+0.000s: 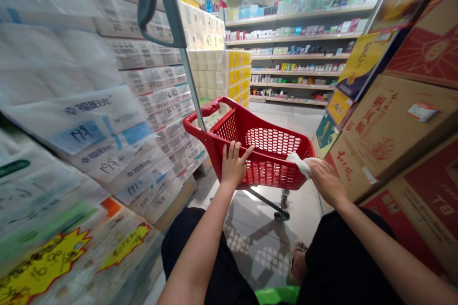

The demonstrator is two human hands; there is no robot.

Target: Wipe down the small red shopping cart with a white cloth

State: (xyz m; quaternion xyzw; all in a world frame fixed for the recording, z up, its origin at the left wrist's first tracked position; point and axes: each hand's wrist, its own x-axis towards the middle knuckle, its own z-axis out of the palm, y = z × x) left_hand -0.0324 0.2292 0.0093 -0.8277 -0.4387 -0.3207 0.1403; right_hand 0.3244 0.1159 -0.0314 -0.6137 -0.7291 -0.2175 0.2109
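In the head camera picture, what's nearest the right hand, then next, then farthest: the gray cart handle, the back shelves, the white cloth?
1. White cloth: touching the right hand, on the red basket's rim.
2. Gray cart handle: up on the left.
3. Back shelves: far behind the basket.

A red wheeled basket (268, 171) stands with its grey handle (173, 16) raised. The left hand (234, 167) rests on the near rim (268, 154). The right hand (327, 181) holds a white cloth (301, 164) over the rim's right end. Paper packs (153, 76) stand left, boxes (390, 126) right.
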